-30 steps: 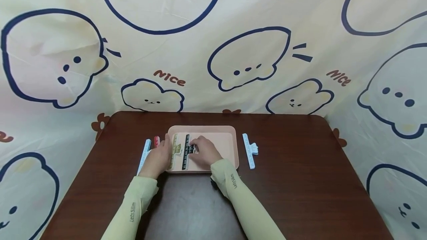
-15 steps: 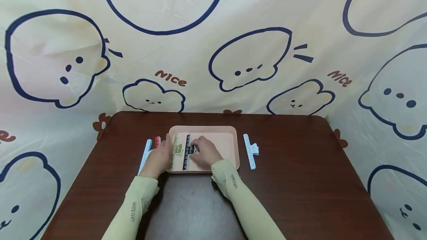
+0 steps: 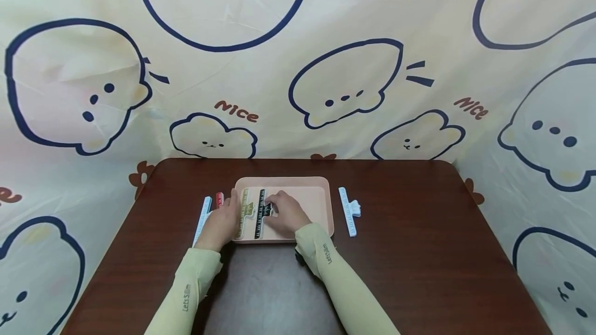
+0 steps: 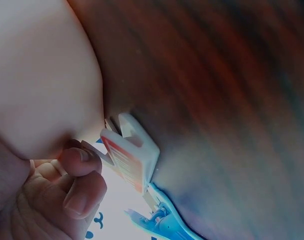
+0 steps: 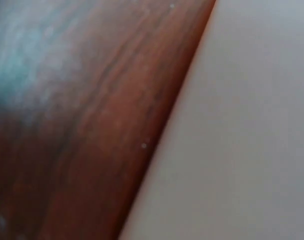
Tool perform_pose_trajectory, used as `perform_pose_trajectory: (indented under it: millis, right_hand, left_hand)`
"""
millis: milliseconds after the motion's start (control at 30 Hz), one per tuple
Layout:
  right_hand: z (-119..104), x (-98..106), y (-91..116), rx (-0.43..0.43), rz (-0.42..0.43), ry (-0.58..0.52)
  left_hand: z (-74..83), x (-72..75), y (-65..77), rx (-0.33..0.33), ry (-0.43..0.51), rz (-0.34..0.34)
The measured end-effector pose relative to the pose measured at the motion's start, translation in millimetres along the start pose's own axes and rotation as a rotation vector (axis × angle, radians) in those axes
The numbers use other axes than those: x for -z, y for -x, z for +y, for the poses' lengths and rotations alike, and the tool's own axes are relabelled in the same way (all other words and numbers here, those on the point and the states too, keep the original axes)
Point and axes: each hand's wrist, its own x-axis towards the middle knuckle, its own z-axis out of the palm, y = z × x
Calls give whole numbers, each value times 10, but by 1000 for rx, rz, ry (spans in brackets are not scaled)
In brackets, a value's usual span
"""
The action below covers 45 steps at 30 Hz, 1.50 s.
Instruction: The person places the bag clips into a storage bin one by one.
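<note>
In the head view my right hand (image 3: 286, 213) is over the pale pink tray (image 3: 311, 195), thumb and fingertips pinching the middle grip of a long black ruler-marked clip (image 3: 258, 226). To the left of that clip, a similar olive-green clip (image 3: 243, 216) lies in the tray. My left hand (image 3: 223, 224) rests along the tray's left rim, its upper finger extended. In the left wrist view its other fingers (image 4: 86, 195) bend loosely beside a red-and-white clip (image 4: 126, 157). The right wrist view shows only table and a blurred pale surface, with the fingers out of sight.
Outside the tray on the left, a light blue clip (image 3: 202, 218) lies partly behind my left hand. Another light blue clip (image 3: 347, 213) lies to the tray's right. Everything sits on a dark brown wooden table (image 3: 419, 252), with a cartoon-printed curtain (image 3: 274, 133) behind it.
The head view has shifted slightly. Both hands, the tray and the clips keep practically the same places, with the right hand still at the black clip.
</note>
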Motion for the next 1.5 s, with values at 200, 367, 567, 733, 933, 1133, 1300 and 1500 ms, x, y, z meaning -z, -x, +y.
perform_pose_trajectory:
  millis: [200,367,567,733,933,1133,1300,1500]
  right_hand:
    - [-19,94,14,9,2,38]
    - [-53,191,61,29,-3,75]
    - [-91,436,185,-20,11,54]
    - [22,652,329,-67,45,19]
    - [322,901,549,-91,78,42]
    - [770,1096,828,-99,123,96]
    - [1129,1196,997,-152,127,116]
    - [1376,1247,1094,-179,110,129]
  left_hand:
    - [14,-5,-28,5,0,-1]
    - [10,3,-21,20,9,-13]
    - [4,30,-37,-7,-7,-1]
    - [-23,76,-42,-17,-24,19]
    - [-42,90,-21,-7,-13,2]
    - [-28,53,-28,2,2,-15]
    - [-16,29,-23,-5,-4,-14]
    - [-11,-17,-12,-56,-56,44]
